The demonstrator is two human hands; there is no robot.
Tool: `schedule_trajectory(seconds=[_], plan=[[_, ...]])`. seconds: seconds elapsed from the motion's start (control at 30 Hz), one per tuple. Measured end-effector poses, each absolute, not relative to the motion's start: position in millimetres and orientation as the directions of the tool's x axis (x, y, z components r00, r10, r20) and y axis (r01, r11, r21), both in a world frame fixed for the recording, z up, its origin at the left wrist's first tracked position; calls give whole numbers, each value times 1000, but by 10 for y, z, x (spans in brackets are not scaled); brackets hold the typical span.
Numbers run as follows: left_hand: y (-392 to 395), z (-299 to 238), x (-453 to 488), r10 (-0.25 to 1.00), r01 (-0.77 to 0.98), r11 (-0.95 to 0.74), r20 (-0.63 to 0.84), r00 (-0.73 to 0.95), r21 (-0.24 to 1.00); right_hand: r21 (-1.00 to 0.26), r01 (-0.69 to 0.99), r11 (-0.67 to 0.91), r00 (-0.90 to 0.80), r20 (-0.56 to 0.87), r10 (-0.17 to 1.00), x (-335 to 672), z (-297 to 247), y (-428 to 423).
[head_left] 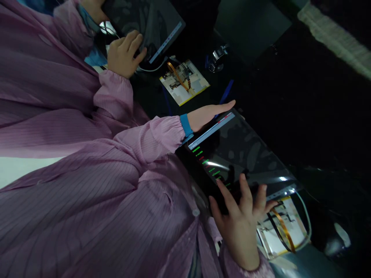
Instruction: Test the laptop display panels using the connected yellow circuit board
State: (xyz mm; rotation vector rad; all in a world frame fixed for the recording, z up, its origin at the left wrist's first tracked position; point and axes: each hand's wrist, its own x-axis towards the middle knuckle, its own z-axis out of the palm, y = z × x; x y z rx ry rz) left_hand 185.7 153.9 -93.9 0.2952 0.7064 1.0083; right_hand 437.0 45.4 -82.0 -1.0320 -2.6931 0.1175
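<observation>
A dark tablet-like display panel (240, 154) lies before me, with a pale blue strip along its upper edge and small green and red text at its left. My left hand (208, 116), wearing a blue wrist strap (186, 126), lies flat with fingers together along that strip. My right hand (239, 224) spreads its fingers on the panel's lower edge, holding nothing that I can see. Just past it sits a printed card (282, 227) with orange and black ribbon cables (284, 227). A white cable (305, 220) curves beside the card.
A co-worker's hand (124, 54) in a lilac sleeve rests on a second dark panel (145, 23), next to a similar card (184, 82) with an orange ribbon. A small metal fitting (217, 58) and a blue strip (226, 92) lie on the black work surface (290, 116).
</observation>
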Motion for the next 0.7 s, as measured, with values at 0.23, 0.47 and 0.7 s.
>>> schedule_trajectory(seconds=[0.23,0.47,0.7], plan=[[1528,-941,1860,864,-651,495,-408,296,576,-163,648,744,-710,224,668,4333,-844,462],[1536,-899,1876,868,-618,483,-431,246,620,-241,729,641,-523,408,748,4690,-640,610],[1575,-774,1881,777,-465,584,-624,83,665,-159,866,474,-401,346,848,5587,-553,1118]])
